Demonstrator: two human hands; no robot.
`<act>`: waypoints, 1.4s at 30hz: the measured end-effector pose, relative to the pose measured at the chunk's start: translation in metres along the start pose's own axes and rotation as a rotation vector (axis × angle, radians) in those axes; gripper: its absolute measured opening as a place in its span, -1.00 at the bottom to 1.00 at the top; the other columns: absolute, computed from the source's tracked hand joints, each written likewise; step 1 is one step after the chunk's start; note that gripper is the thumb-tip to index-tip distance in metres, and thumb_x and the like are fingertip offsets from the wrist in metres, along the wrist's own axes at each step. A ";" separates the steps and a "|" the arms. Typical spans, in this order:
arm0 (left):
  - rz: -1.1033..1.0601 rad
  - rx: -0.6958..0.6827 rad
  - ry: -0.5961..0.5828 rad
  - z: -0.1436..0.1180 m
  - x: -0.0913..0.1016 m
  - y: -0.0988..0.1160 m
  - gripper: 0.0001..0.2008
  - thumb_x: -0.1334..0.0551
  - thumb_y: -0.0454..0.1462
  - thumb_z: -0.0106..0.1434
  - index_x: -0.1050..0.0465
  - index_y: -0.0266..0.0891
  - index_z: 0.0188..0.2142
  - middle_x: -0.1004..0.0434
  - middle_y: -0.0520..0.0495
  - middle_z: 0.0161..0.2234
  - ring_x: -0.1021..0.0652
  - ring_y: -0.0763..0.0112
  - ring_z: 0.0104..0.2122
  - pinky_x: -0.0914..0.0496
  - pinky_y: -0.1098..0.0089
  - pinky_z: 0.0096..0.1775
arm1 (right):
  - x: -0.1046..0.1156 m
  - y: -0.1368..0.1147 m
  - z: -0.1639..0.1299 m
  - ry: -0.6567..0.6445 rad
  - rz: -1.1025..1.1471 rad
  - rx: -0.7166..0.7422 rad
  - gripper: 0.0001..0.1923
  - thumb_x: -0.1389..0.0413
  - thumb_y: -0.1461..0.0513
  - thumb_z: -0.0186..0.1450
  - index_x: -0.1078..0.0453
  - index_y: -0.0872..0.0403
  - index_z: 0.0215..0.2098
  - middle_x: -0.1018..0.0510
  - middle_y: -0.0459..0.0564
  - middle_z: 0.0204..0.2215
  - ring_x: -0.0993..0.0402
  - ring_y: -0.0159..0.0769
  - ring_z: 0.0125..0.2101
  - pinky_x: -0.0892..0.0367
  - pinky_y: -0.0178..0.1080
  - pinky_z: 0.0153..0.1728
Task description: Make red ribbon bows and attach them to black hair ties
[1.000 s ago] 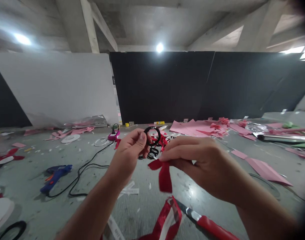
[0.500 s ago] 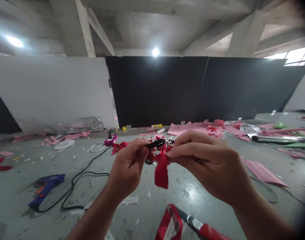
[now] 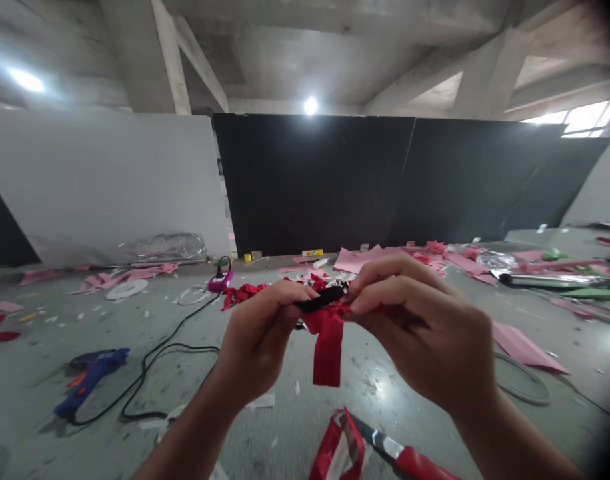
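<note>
My left hand (image 3: 257, 337) pinches a black elastic hair band (image 3: 319, 300), now flattened into a thin strip. My right hand (image 3: 425, 330) meets it from the right and pinches a piece of red ribbon (image 3: 327, 341) against the band. The ribbon's loose end hangs down between my hands. Both hands are raised above the grey floor (image 3: 185, 373). Below them lies a strip of red ribbon (image 3: 337, 445) and a knife with a red handle (image 3: 405, 457).
A blue glue gun (image 3: 87, 381) with a black cord (image 3: 155, 360) lies at the left. Pink paper sheets (image 3: 527, 343) and scraps are scattered at the right and back. Red ribbon pieces (image 3: 242, 292) and a pink device (image 3: 219, 281) sit behind my hands.
The black band was held up as an open ring; it is now squeezed flat. My right hand has brought the red ribbon up against it, and the two hands have closed together.
</note>
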State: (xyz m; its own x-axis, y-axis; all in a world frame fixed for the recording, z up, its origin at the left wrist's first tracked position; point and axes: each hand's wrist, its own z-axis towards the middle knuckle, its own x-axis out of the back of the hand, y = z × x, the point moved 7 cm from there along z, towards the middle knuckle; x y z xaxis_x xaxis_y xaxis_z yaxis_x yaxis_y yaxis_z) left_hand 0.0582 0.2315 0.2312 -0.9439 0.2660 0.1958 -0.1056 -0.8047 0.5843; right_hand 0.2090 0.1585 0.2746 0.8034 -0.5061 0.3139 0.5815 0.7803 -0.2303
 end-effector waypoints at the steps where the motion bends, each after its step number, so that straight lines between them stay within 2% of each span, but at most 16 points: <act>1: 0.006 -0.003 -0.009 0.000 -0.001 0.001 -0.81 -0.12 -0.37 0.34 -0.51 -0.14 -0.23 -0.57 -0.06 -0.25 -0.54 0.38 -0.26 -0.41 0.40 -0.21 | 0.001 -0.001 0.000 0.003 -0.013 0.011 -0.83 -0.19 0.41 0.23 -0.46 0.03 -0.43 -0.50 -0.07 -0.32 -0.48 -0.36 -0.29 -0.40 -0.27 -0.30; 6: 0.019 -0.007 -0.021 0.000 0.000 0.003 -0.82 -0.11 -0.36 0.35 -0.49 -0.16 -0.24 -0.57 -0.08 -0.27 -0.54 0.37 -0.30 -0.40 0.39 -0.23 | 0.000 -0.003 0.001 -0.012 -0.017 0.019 -0.83 -0.19 0.41 0.23 -0.46 0.02 -0.42 -0.49 -0.06 -0.28 -0.48 -0.33 -0.25 -0.42 -0.24 -0.26; 17: 0.048 -0.055 -0.053 0.000 0.000 0.007 -0.82 -0.10 -0.36 0.35 -0.49 -0.18 -0.22 -0.56 -0.08 -0.34 -0.54 0.35 -0.30 -0.40 0.38 -0.24 | -0.004 -0.001 -0.001 -0.039 -0.011 -0.003 -0.84 -0.21 0.41 0.23 -0.45 0.03 -0.40 -0.59 -0.11 -0.25 -0.53 -0.37 -0.22 -0.44 -0.31 -0.18; 21: 0.053 -0.134 -0.089 0.001 -0.002 0.009 -0.82 -0.08 -0.38 0.36 -0.45 -0.18 -0.19 -0.54 -0.07 -0.32 -0.53 0.39 -0.29 -0.41 0.40 -0.26 | -0.005 -0.001 -0.001 -0.053 0.001 -0.014 -0.83 -0.22 0.41 0.22 -0.45 0.02 -0.40 -0.61 -0.14 -0.26 -0.55 -0.40 -0.25 -0.44 -0.34 -0.20; 26: 0.076 -0.137 -0.113 0.001 -0.003 0.008 -0.81 -0.06 -0.41 0.36 -0.41 -0.19 -0.20 -0.50 -0.04 -0.35 -0.53 0.41 -0.27 -0.41 0.42 -0.24 | -0.006 -0.001 -0.001 -0.061 0.003 -0.028 -0.82 -0.22 0.44 0.20 -0.44 0.04 -0.40 -0.60 -0.15 -0.27 -0.54 -0.44 -0.26 -0.43 -0.40 -0.24; 32: 0.117 -0.145 -0.123 0.001 -0.003 0.009 -0.81 -0.05 -0.42 0.36 -0.40 -0.20 -0.20 -0.51 -0.06 -0.29 -0.53 0.44 -0.27 -0.41 0.43 -0.23 | -0.007 0.001 0.000 -0.070 0.022 -0.044 -0.84 -0.23 0.42 0.21 -0.42 0.04 -0.41 -0.59 -0.13 -0.31 -0.52 -0.43 -0.29 -0.42 -0.39 -0.30; 37: 0.140 -0.203 -0.121 0.001 -0.002 0.012 -0.77 -0.04 -0.46 0.35 -0.40 -0.18 -0.19 -0.53 -0.05 -0.24 -0.54 0.46 -0.22 -0.41 0.44 -0.18 | -0.011 0.001 0.000 -0.086 0.083 -0.068 -0.89 -0.23 0.34 0.24 -0.41 0.06 -0.41 -0.56 -0.10 -0.33 -0.50 -0.41 -0.32 -0.39 -0.36 -0.35; 42: 0.169 -0.216 -0.122 -0.001 -0.002 0.010 -0.76 -0.06 -0.49 0.32 -0.43 -0.20 -0.18 -0.54 -0.08 -0.21 -0.53 0.43 -0.16 -0.40 0.40 -0.12 | -0.014 0.003 0.000 -0.080 0.134 -0.092 -0.90 -0.22 0.32 0.25 -0.39 0.06 -0.38 -0.54 -0.09 -0.33 -0.49 -0.40 -0.30 -0.37 -0.32 -0.29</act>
State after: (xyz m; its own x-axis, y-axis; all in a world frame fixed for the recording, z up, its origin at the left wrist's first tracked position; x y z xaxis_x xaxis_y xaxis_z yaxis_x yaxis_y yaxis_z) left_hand 0.0590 0.2227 0.2358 -0.9104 0.1698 0.3774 -0.0264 -0.9339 0.3565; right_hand 0.2000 0.1677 0.2691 0.8638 -0.3662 0.3461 0.4823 0.7999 -0.3572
